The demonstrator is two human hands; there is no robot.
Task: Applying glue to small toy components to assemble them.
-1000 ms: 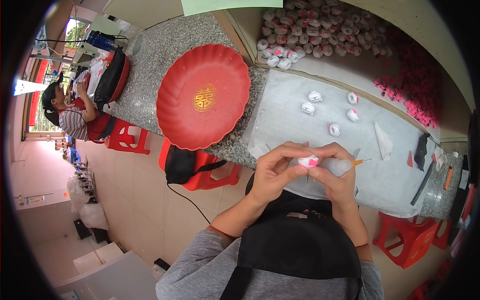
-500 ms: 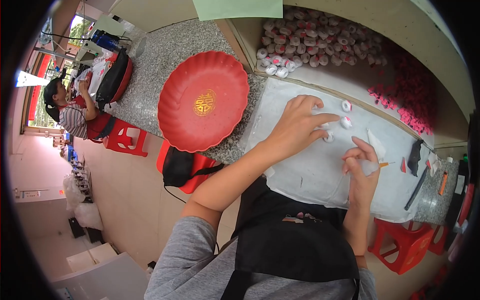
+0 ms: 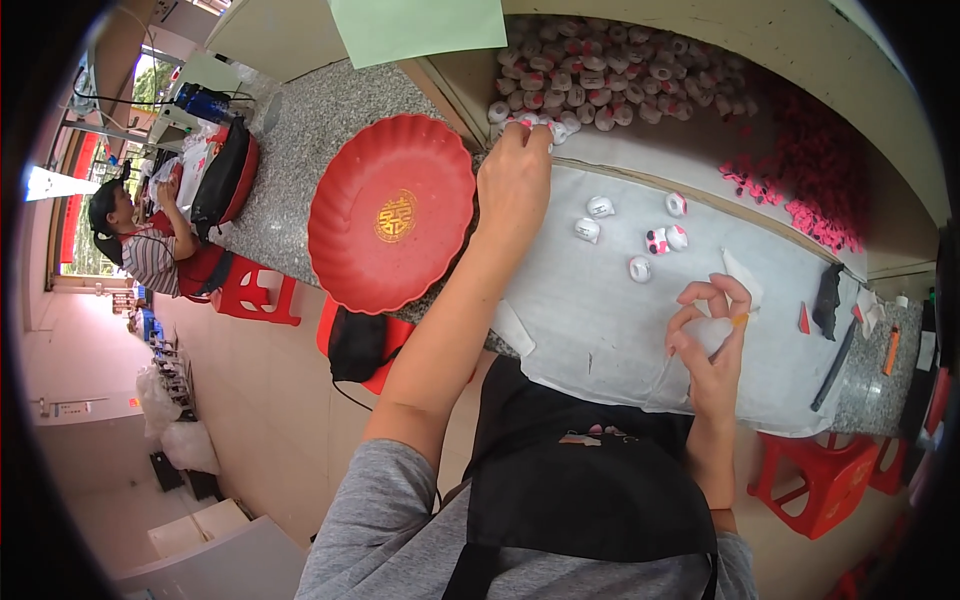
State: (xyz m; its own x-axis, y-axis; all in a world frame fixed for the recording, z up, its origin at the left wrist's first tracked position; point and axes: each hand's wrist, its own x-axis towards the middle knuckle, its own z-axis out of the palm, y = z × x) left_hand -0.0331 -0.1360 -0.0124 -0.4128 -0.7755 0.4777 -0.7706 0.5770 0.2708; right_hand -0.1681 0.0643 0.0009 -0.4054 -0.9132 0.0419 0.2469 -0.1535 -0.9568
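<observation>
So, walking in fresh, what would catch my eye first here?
Probably the big red scalloped tray, left of the white sheet. Then the heap of small white-and-pink pieces at the top, with the left hand at its edge, and the translucent bottle in the right hand.

Red scalloped dish: gold emblem, a ringed character, at centre | white rounded pieces: dark print on some, too small to read
</observation>
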